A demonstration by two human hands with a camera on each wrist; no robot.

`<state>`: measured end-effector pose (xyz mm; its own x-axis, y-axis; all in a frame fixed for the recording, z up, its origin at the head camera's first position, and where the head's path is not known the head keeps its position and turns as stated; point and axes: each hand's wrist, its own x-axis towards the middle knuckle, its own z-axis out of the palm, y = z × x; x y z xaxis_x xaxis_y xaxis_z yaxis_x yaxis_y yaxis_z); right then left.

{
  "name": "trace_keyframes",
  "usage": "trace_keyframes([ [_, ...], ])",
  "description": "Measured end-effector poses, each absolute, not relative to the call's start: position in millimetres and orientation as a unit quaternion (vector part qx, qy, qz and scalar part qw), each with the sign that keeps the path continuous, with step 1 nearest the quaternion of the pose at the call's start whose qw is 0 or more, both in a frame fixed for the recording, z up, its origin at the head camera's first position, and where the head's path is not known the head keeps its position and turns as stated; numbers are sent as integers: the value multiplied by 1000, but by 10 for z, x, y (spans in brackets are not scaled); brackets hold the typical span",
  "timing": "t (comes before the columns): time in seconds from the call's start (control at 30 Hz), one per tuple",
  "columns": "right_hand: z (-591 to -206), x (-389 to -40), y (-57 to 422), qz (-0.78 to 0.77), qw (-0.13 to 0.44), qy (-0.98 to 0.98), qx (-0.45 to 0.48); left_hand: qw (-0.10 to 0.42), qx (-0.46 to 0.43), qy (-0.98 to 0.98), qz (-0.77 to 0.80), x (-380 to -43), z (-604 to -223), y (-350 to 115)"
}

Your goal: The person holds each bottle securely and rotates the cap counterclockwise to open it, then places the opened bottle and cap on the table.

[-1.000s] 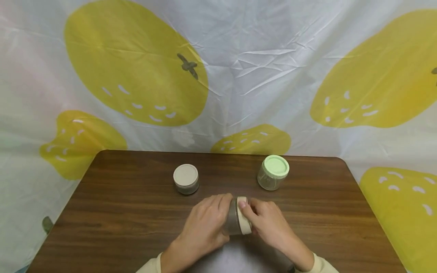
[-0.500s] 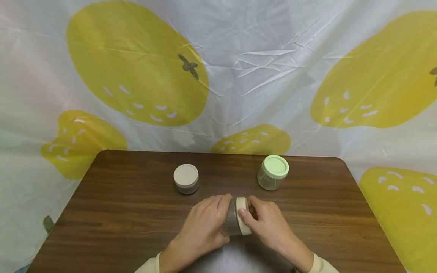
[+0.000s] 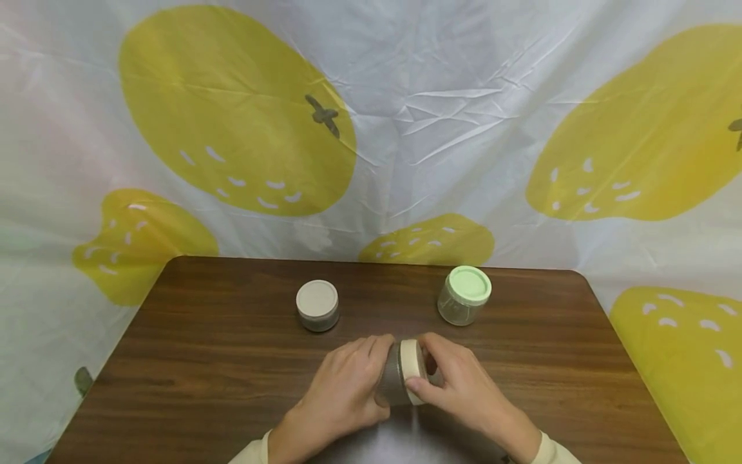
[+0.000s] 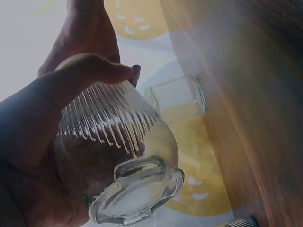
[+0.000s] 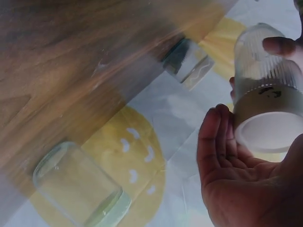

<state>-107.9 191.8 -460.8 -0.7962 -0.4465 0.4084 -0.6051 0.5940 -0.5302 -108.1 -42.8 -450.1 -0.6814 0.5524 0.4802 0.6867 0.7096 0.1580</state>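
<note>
A ribbed clear glass jar [image 3: 391, 380] is held on its side above the table's front middle. My left hand [image 3: 342, 390] grips the jar's body, its thumb lying across the ribs in the left wrist view. The jar's thick glass base [image 4: 137, 194] faces that camera. A cream lid [image 3: 410, 364] sits on the jar's right end. Around the lid's rim is my right hand [image 3: 466, 383], thumb on the near side and fingers on the far side. In the right wrist view the lid's flat pale top [image 5: 272, 132] faces the right palm, with a gap between them.
A short jar with a whitish lid [image 3: 317, 306] stands at the back left of the brown wooden table [image 3: 220, 361]. Toward the back right stands a clear jar with a pale green lid [image 3: 466, 295]. A lemon-print curtain [image 3: 440, 142] hangs behind the table.
My right thumb has slid down along the lid's near rim, and the right fingers have shifted round it. The left hand keeps its grip on the jar. Both other jars stay put.
</note>
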Motion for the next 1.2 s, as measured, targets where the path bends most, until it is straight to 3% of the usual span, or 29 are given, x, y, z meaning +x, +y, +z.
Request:
trace_keyframes([
  [0.33, -4641, -1081, 1980, 324, 129, -878, 328, 183, -345, -904, -177, -1072, -4508, -421],
  [0.63, -4586, -1048, 1971, 342, 132, -881, 299, 211, -336, -905, -152, -1077, -4506, -378],
  [0.77, -4514, -1007, 1946, 359, 111, -891, 255, 218, -333, -906, -143, -1090, -4506, -376],
  [0.93, -4400, -961, 1855, 302, 105, -939, 122, 218, -329, -908, -140, -1095, -4519, -371],
  [1.03, -4332, -957, 1789, 267, 75, -959, 55, 220, -327, -909, -137, -1090, -4528, -368],
  [1.2, -4286, -960, 1735, 254, 13, -967, 24, 215, -327, -911, -133, -1078, -4526, -355],
])
